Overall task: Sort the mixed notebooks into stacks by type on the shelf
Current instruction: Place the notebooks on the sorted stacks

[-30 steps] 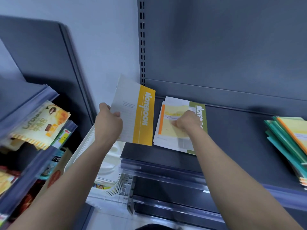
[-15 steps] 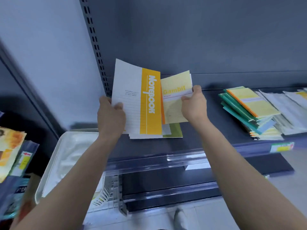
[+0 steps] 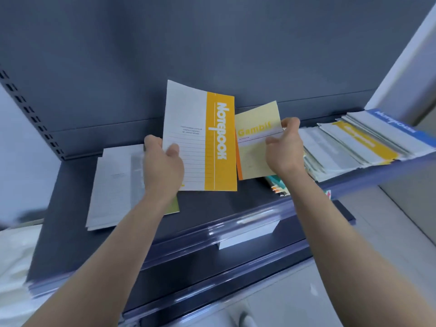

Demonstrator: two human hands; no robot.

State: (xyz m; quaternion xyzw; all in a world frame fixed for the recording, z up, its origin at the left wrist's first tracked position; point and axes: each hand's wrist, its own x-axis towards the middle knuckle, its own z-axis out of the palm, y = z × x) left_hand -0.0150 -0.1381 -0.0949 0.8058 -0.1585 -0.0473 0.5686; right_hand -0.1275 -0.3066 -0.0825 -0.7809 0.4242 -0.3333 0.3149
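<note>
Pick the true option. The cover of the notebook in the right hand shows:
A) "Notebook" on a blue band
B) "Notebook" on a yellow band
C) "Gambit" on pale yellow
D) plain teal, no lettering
C: the right hand pinches the pale yellow notebook, whose cover reads "Gambit". The yellow-banded notebook is in the left hand.

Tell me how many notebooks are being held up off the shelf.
2. The orange-banded notebook is in the left hand; the yellow Gambit notebook is in the right hand. Another could be hidden behind either.
</note>
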